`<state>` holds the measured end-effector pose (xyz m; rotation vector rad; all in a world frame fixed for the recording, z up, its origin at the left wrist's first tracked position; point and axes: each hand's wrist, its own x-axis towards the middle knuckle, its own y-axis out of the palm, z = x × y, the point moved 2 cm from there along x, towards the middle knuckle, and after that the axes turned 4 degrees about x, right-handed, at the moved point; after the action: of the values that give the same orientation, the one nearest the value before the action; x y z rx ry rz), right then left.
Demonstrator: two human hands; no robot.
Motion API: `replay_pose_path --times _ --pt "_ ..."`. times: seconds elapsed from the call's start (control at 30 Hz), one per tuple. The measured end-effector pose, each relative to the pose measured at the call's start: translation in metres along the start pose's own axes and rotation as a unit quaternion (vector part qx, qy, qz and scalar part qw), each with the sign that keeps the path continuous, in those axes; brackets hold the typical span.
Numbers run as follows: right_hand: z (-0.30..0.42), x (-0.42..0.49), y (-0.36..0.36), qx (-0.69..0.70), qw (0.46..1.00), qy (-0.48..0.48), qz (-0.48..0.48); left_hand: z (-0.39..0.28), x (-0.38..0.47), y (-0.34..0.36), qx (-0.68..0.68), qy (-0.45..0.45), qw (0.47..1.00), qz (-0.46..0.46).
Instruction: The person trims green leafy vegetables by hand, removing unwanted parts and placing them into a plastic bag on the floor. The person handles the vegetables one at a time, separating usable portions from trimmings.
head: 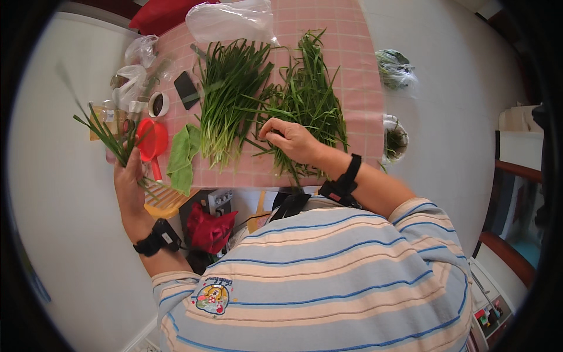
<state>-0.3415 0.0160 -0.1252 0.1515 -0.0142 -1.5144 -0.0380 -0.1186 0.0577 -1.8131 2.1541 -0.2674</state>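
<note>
My left hand (pixel 129 178) is raised off the table's left side, gripping a small bunch of garlic chives (pixel 112 144). Their long tips are blurred against the white wall. My right hand (pixel 294 140) hovers at the near part of a loose, tangled pile of green leaves (pixel 314 94), its fingers curled and thumb close to the forefinger. Whether a leaf is pinched there cannot be made out. To the left of that pile lies a neater heap of garlic chives (pixel 233 99), pale stems towards me.
Left on the pink checked tablecloth (pixel 360 88) are a green cloth (pixel 182 154), a red plastic scoop (pixel 151 137), a white cup (pixel 159 104) and a black phone (pixel 186 90). A clear plastic bag (pixel 231 20) lies at the far edge. Two bags of greens (pixel 393 68) stand beyond the right edge.
</note>
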Motion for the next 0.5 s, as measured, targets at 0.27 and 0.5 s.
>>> replay_pose_path --times 0.27,0.5 --pt "-0.045 -0.011 0.011 -0.448 0.892 -0.041 -0.041 0.116 0.131 0.108 0.073 -0.015 0.994 0.084" --pt "-0.052 -0.084 -0.071 -0.381 0.899 0.047 -0.210 0.178 0.112 0.168 0.377 0.184 0.907 -0.027"
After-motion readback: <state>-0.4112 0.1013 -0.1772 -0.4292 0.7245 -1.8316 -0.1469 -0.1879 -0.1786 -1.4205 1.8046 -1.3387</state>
